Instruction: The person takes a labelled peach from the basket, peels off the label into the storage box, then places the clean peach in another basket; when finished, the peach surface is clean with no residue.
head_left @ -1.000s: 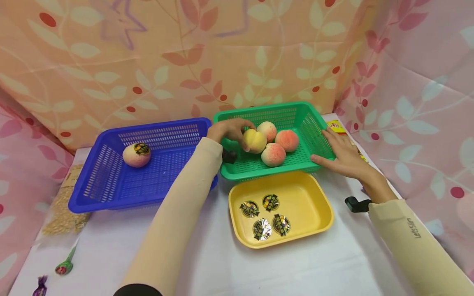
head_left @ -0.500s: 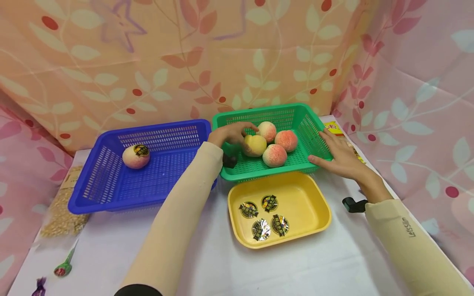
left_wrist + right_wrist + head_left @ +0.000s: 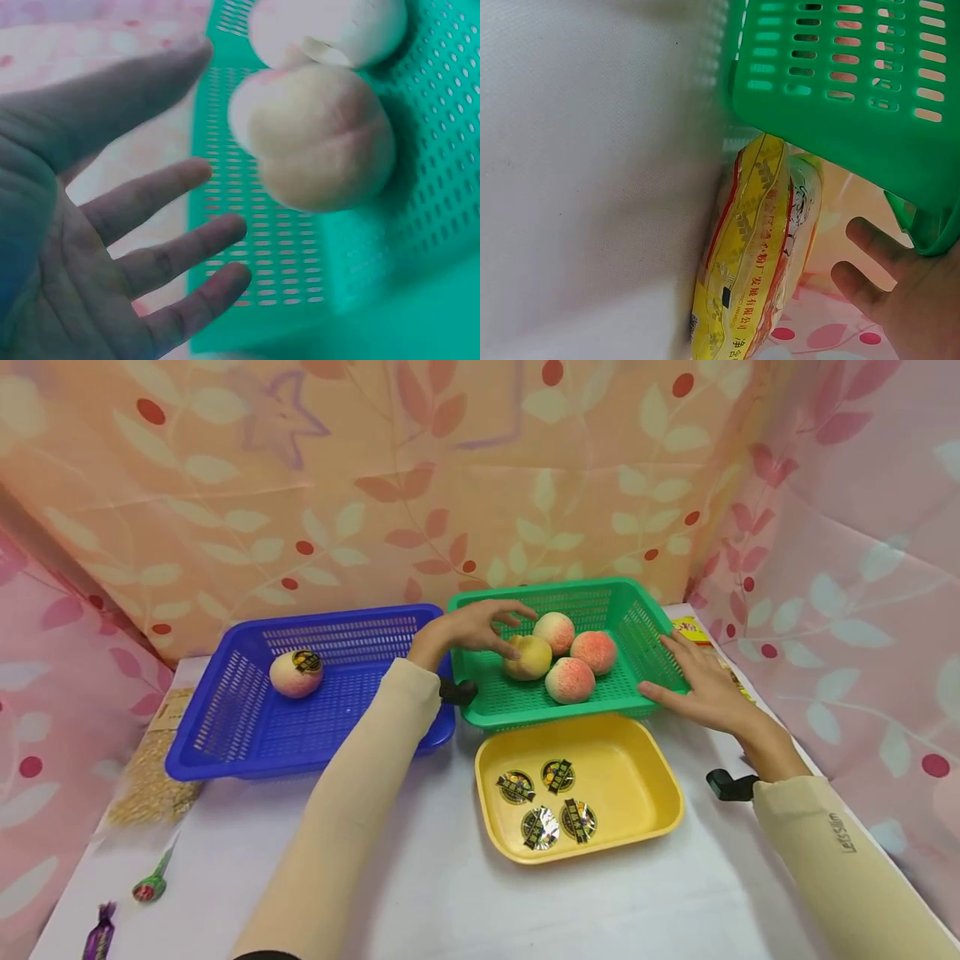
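Yellow peach [image 3: 528, 658], just right of centre in the head view. Lies in the left half of the green basket [image 3: 517, 700], beside three pink-red peaches [image 3: 570, 681]. Just left of it, the left grip [image 3: 472, 625]: released, with spread fingers over the basket's left part, apart from the peach in the left wrist view. At right of the head view, the right grip [image 3: 705, 689]: also released, with straight fingers and thumb at the basket's right rim.

Edges: green rim close to the blue basket [image 3: 337, 706] near centre, and just above the yellow tray [image 3: 630, 793]. Beyond the green right wall, a yellow packet [image 3: 746, 247], near the bench's [image 3: 585, 910] right edge.

Room to move: green mesh floor between peaches and right wall; blue mesh right of the stickered peach [image 3: 295, 674] at left; white cloth across bottom centre.

Changed from one second ago: left fingers off the yellow peach, then curled round it, now drawn slightly left. Unchanged: right grip at the rim. Shifted slightly right in the frame: the whole scene.
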Tool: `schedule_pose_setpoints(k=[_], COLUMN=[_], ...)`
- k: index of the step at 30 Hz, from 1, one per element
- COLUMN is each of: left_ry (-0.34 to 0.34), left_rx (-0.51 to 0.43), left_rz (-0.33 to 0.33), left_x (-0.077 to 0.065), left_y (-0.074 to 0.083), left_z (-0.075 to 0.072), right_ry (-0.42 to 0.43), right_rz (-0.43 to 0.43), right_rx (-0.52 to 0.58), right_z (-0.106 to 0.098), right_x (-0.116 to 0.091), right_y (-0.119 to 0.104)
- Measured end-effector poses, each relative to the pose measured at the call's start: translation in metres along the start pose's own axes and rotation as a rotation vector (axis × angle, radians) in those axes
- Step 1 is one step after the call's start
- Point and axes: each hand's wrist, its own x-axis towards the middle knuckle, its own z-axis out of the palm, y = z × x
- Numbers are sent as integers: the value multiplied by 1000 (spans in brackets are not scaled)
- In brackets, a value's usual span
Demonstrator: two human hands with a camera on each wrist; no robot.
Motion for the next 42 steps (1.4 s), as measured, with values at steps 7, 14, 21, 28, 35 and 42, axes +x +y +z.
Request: schedule_pose_setpoints(k=[7, 14, 21, 28, 35, 42], left_ry=[88, 201, 340, 477, 624, 723], left_rx=[-34, -44, -66, -83, -43, 68], left_rz=[169, 165, 82, -67, -247, -360], left_x=[-39, -99, -167, -221, -263, -292], left_y=[16, 17, -3, -33, -47, -62], left_z=[-3, 0, 10, 19, 15, 5], right_ry=[18, 25, 28, 22, 5, -25], right_rz=[14, 23, 9, 3, -2, -38], right_rx=[-7, -20, -43, -40, -52, -20], right_z=[-8, -8, -8, -8, -11, -27], right_x=[-3, -3, -1, -2, -1, 7], right_y=[11, 14, 16, 20, 21, 10])
